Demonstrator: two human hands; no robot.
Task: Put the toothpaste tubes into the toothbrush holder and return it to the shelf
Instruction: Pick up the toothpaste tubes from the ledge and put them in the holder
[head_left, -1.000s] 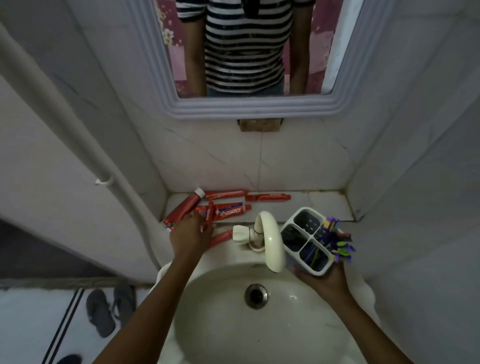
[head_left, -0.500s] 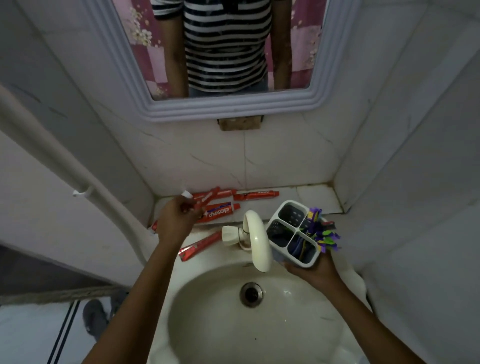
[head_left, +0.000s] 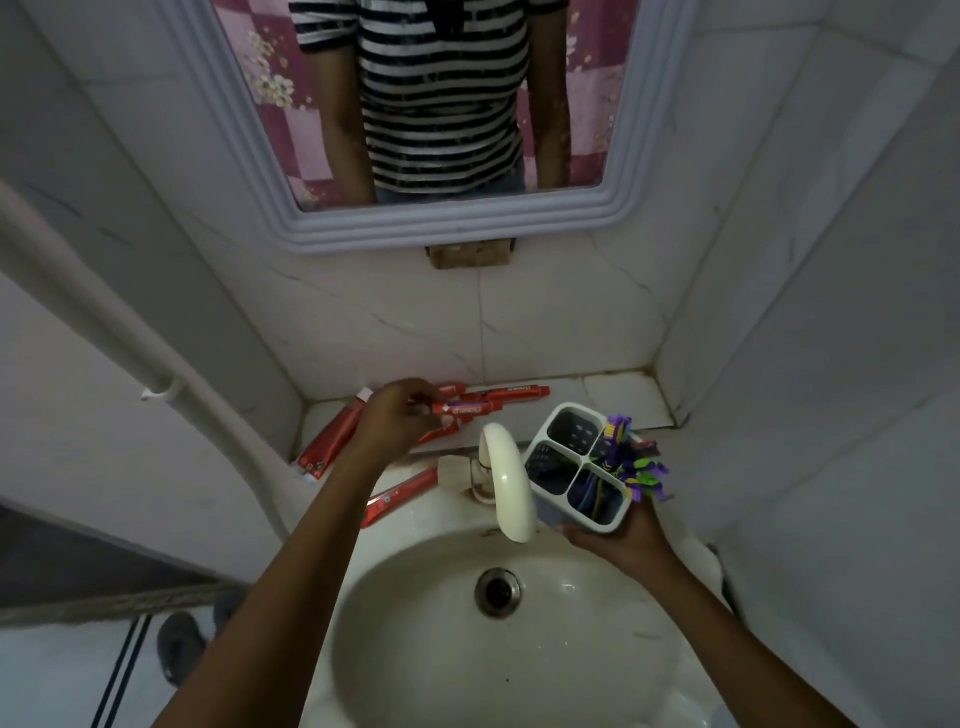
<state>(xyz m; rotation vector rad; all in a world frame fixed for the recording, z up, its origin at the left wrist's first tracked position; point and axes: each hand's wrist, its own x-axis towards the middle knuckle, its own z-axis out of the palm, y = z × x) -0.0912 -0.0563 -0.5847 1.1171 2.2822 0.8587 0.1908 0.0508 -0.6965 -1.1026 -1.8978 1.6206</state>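
My left hand is over the tiled shelf and grips a small red toothpaste tube, lifted and lying sideways. Several more red tubes remain: a large one leaning at the shelf's left end, a slim one along the back wall, and one on the basin rim by the tap. My right hand holds a white four-compartment toothbrush holder from below, right of the tap. Purple and green toothbrush heads stick out of its right compartments.
A cream tap arches between my hands over the white basin. A mirror hangs above the shelf. Tiled walls close in on both sides, and a white pipe runs down the left wall.
My left hand has picked up a small red tube from the shelf and moved it rightwards. The holder in my right hand has stayed near the tap.
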